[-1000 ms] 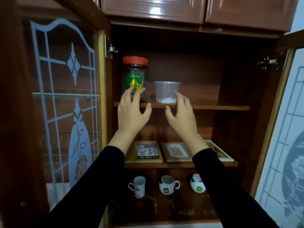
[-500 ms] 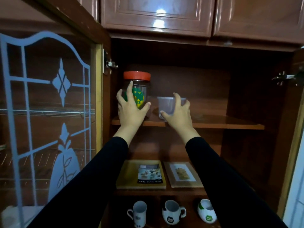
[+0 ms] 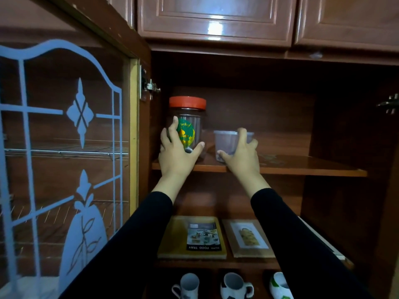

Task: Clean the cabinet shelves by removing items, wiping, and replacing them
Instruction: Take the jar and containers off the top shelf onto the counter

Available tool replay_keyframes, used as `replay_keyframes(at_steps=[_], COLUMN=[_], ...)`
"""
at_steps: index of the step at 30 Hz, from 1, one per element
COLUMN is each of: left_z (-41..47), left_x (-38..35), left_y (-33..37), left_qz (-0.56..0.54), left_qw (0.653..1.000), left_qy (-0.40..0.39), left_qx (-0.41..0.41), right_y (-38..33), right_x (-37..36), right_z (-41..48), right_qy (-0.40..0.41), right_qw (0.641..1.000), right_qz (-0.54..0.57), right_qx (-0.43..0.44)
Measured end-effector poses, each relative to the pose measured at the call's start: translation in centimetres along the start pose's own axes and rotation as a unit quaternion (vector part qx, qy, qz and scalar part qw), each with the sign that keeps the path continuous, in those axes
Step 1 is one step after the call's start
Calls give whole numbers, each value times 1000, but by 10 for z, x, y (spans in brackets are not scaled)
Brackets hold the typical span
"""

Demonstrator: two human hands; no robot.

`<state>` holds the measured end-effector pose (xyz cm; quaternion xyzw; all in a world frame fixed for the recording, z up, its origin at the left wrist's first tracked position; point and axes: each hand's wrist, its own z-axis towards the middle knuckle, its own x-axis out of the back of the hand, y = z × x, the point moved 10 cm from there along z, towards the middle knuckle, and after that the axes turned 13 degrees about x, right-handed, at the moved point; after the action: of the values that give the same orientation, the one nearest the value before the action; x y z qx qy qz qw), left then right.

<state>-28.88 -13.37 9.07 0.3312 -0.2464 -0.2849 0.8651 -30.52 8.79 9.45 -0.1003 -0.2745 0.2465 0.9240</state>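
Near the shelf's (image 3: pixel 302 167) front-left edge, well off its right end, the left hand (image 3: pixel 177 156) is gripping the jar (image 3: pixel 190 117), the right hand (image 3: pixel 241 158) the tub (image 3: pixel 226 141).

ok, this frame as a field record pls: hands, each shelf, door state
left hand: grips red-lidded jar
right hand: grips clear plastic tub, fingers over rim
top shelf: jar left, tub right, both upright
middle shelf: food tray pack, flat picture pack beside it
bottom shelf: three mugs
left door: open, etched glass
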Motion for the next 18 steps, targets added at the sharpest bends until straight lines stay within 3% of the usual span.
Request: replay_keyframes(at_steps=[18], left_z=[-38], left_x=[36], left_y=[22], left_qz=[-104], left_qw=[994], left_qy=[-25], left_qx=[-4], right_y=[-25], right_x=[49], right_z=[-33], right_qy=[8], right_qw=[999], right_qz=[28], right_qx=[44])
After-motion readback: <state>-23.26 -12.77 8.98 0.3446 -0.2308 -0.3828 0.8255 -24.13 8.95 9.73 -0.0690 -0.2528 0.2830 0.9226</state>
